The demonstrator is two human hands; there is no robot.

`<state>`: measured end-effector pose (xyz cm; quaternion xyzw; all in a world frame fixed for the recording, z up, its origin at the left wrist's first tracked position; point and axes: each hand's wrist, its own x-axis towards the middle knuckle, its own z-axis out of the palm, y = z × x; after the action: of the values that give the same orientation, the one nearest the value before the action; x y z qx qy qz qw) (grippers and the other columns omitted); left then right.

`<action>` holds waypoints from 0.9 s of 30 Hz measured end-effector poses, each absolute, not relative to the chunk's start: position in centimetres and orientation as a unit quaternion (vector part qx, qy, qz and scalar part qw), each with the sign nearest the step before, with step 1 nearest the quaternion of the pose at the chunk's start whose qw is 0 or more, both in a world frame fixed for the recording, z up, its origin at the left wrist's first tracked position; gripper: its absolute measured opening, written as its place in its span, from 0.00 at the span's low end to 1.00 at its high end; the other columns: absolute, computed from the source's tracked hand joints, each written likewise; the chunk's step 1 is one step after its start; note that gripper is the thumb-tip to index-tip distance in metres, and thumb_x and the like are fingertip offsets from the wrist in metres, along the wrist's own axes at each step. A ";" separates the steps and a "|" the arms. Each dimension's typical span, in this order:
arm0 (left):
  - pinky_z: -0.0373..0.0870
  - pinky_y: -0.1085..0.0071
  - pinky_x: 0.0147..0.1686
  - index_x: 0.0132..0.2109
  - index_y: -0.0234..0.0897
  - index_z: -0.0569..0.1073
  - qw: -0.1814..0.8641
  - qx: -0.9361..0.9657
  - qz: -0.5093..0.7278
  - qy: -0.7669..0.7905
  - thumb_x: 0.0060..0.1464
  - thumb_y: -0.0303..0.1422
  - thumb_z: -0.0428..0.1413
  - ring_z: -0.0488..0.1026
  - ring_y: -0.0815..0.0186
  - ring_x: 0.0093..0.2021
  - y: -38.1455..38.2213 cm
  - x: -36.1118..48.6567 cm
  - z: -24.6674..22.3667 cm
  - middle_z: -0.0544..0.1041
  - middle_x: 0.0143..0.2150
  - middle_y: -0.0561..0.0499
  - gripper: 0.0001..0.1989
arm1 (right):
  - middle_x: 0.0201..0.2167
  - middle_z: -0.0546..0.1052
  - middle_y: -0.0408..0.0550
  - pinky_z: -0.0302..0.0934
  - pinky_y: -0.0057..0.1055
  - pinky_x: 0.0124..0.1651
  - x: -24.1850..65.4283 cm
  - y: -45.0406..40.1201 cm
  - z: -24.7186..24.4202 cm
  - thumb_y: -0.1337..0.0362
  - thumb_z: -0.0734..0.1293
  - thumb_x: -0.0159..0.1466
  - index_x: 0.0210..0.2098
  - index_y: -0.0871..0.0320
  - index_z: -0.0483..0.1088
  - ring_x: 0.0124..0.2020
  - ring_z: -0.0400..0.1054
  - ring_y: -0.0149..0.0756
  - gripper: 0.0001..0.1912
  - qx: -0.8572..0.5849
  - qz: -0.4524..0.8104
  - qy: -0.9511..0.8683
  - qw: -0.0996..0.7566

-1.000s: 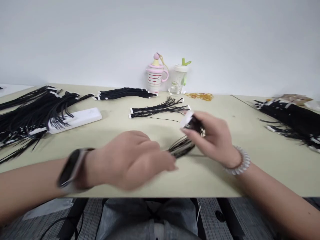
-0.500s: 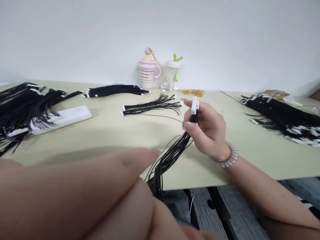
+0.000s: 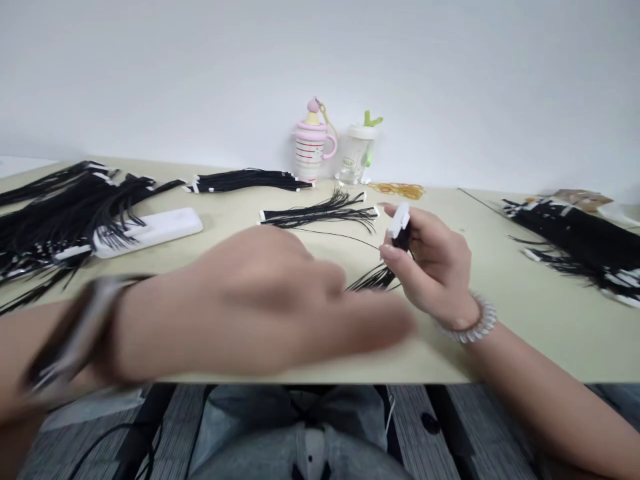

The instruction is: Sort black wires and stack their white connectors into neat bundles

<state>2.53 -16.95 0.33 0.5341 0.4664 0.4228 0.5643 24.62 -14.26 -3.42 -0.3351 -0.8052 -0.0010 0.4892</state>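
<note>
My right hand (image 3: 440,267) is closed around a bundle of black wires (image 3: 375,277) just below its white connector (image 3: 399,220), which points up between thumb and fingers. A clear coil band circles that wrist. My left hand (image 3: 250,307), smeared by motion, crosses in front of the bundle's lower part and hides it. One digit of it points toward the right hand; the other fingers are hidden or blurred. Behind, two small bundles of black wires (image 3: 320,215) with white connectors lie on the table.
At the left, a heap of black wire bundles (image 3: 50,213) partly covers a long white case (image 3: 165,230). More bundles (image 3: 580,233) lie at the right. A pink-lidded cup (image 3: 309,150), a clear cup (image 3: 356,157) and yellow rubber bands (image 3: 400,189) are near the wall.
My left forearm has drawn back from over the lap, and the left hand has come up over the table. The wires' lower end is now hidden. The whole view has shifted slightly.
</note>
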 end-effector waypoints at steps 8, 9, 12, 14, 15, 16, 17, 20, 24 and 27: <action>0.60 0.78 0.13 0.33 0.39 0.60 0.575 0.609 0.343 0.426 0.52 0.49 0.45 0.61 0.74 0.12 -13.4 4.5 -6.1 0.62 0.15 0.60 0.17 | 0.41 0.73 0.52 0.62 0.35 0.41 23.5 -13.2 -4.4 0.61 0.61 0.60 0.51 0.59 0.60 0.40 0.67 0.38 0.20 -0.407 0.006 -0.858 0.313; 0.61 0.78 0.13 0.34 0.38 0.60 0.580 0.612 0.336 0.420 0.52 0.50 0.44 0.62 0.74 0.12 -13.6 4.6 -6.6 0.62 0.16 0.60 0.18 | 0.40 0.73 0.51 0.62 0.35 0.40 23.2 -13.2 -4.7 0.61 0.62 0.60 0.48 0.60 0.60 0.39 0.68 0.37 0.18 -0.413 0.022 -0.861 0.296; 0.60 0.79 0.11 0.33 0.37 0.61 0.575 0.623 0.323 0.422 0.52 0.50 0.44 0.61 0.74 0.11 -14.0 4.7 -7.1 0.62 0.15 0.60 0.19 | 0.37 0.73 0.50 0.62 0.33 0.38 22.4 -13.2 -5.4 0.63 0.62 0.60 0.45 0.60 0.61 0.36 0.68 0.36 0.14 -0.399 0.056 -0.883 0.239; 0.58 0.79 0.10 0.31 0.37 0.61 0.562 0.620 0.330 0.436 0.53 0.50 0.44 0.60 0.74 0.11 -14.0 4.6 -7.1 0.61 0.14 0.60 0.19 | 0.40 0.72 0.51 0.61 0.34 0.41 22.2 -13.2 -5.2 0.64 0.62 0.59 0.46 0.60 0.61 0.39 0.67 0.36 0.15 -0.357 0.061 -0.904 0.229; 0.57 0.79 0.10 0.30 0.37 0.61 0.558 0.616 0.341 0.439 0.53 0.49 0.44 0.59 0.74 0.10 -13.9 4.6 -7.2 0.61 0.13 0.60 0.19 | 0.41 0.71 0.51 0.61 0.34 0.42 22.2 -13.2 -5.0 0.64 0.62 0.60 0.46 0.59 0.61 0.41 0.65 0.36 0.15 -0.337 0.055 -0.908 0.242; 0.57 0.79 0.10 0.30 0.37 0.61 0.556 0.612 0.353 0.438 0.53 0.49 0.44 0.59 0.74 0.10 -13.8 4.6 -7.3 0.61 0.13 0.60 0.19 | 0.42 0.70 0.52 0.60 0.34 0.44 22.3 -13.2 -4.8 0.64 0.61 0.60 0.46 0.59 0.62 0.43 0.64 0.36 0.14 -0.323 0.043 -0.909 0.261; 0.57 0.78 0.10 0.29 0.37 0.61 0.558 0.606 0.365 0.434 0.53 0.49 0.44 0.59 0.74 0.11 -13.7 4.6 -7.4 0.60 0.12 0.60 0.19 | 0.41 0.69 0.52 0.60 0.34 0.44 22.4 -13.2 -4.5 0.65 0.61 0.60 0.44 0.59 0.64 0.42 0.63 0.35 0.12 -0.315 0.027 -0.907 0.279; 0.56 0.78 0.12 0.26 0.37 0.59 0.568 0.587 0.391 0.424 0.53 0.49 0.45 0.58 0.74 0.11 -13.6 4.6 -7.8 0.59 0.11 0.60 0.19 | 0.31 0.67 0.49 0.59 0.31 0.37 23.1 -13.3 -3.7 0.67 0.59 0.61 0.34 0.60 0.69 0.35 0.61 0.33 0.07 -0.319 -0.026 -0.901 0.291; 0.53 0.78 0.12 0.25 0.37 0.59 0.573 0.581 0.395 0.421 0.53 0.49 0.45 0.56 0.75 0.11 -13.7 4.6 -7.9 0.59 0.10 0.60 0.20 | 0.27 0.65 0.47 0.56 0.28 0.32 23.7 -13.6 -3.5 0.70 0.58 0.61 0.34 0.61 0.71 0.29 0.58 0.30 0.10 -0.322 -0.013 -0.918 0.229; 0.53 0.78 0.12 0.24 0.37 0.60 0.573 0.580 0.394 0.423 0.53 0.48 0.45 0.57 0.74 0.11 -13.8 4.6 -7.8 0.59 0.10 0.60 0.20 | 0.29 0.66 0.48 0.57 0.27 0.33 23.8 -13.6 -3.5 0.72 0.57 0.62 0.38 0.61 0.71 0.31 0.59 0.30 0.12 -0.317 0.019 -0.929 0.191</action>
<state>4.63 -13.80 -7.79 0.5802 0.4233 0.3943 0.5734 23.77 -13.62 -3.47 -0.3173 -0.9287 0.0190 0.1910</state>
